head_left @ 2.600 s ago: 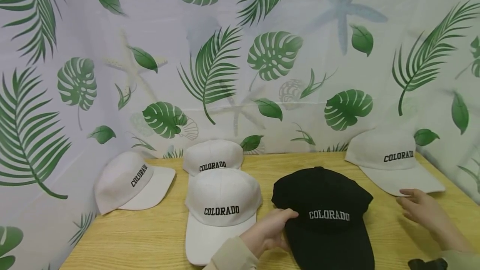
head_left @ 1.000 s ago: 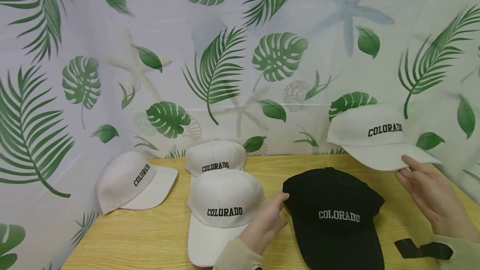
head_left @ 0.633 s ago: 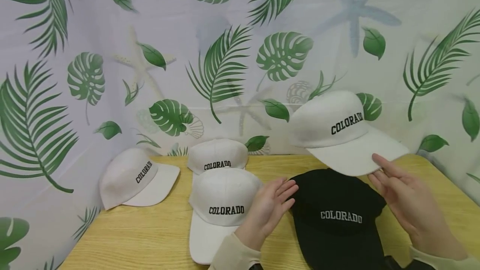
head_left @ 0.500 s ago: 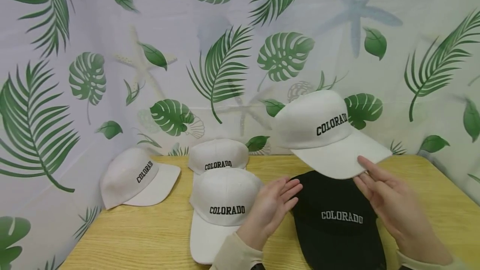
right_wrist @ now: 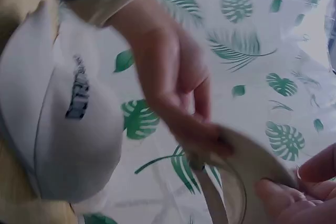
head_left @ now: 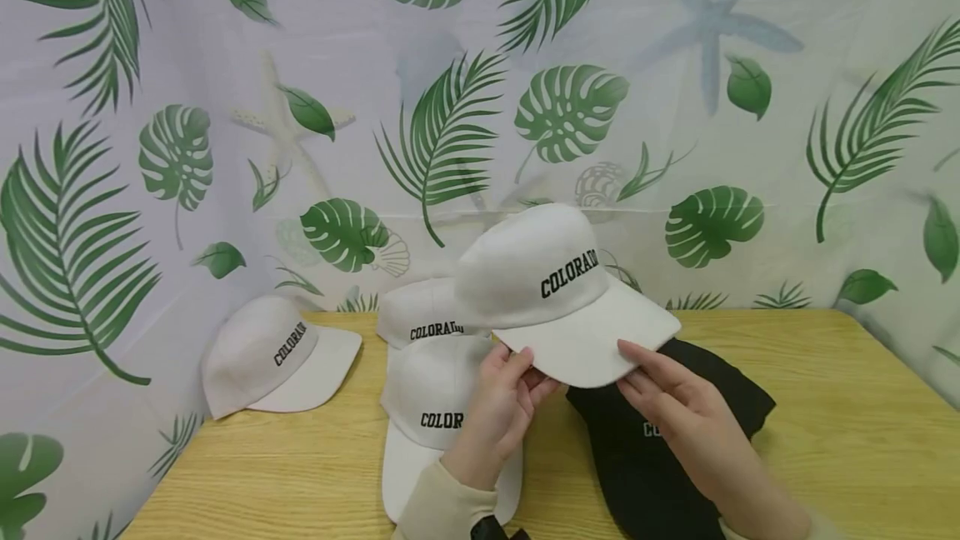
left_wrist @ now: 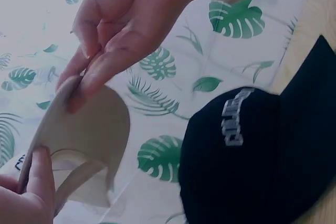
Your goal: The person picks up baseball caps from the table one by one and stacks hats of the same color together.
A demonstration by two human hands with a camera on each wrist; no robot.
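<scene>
A white baseball cap (head_left: 532, 273) lettered COLORADO is held up above the table, its brim toward me. My left hand (head_left: 495, 411) pinches the brim's left edge, thumb on top. On the brim's right side, my right hand (head_left: 693, 427) grips the edge, thumb above and fingers below. The left wrist view shows the brim's underside (left_wrist: 100, 124) between both hands. Behind my right hand a black COLORADO cap (head_left: 622, 473) lies on the table, partly covered. A front white cap (head_left: 427, 390) is partly hidden by my left hand, with a rear white cap (head_left: 408, 307) behind it.
Another white cap (head_left: 255, 357) sits at the table's left edge, brim pointing right. The wooden table (head_left: 247, 473) meets a leaf-printed cloth (head_left: 337, 157) hanging at the back and on the left.
My right hand lifted the white cap from the back right and carried it leftward over the black cap. My left hand left the black cap and took hold of the white cap's brim.
</scene>
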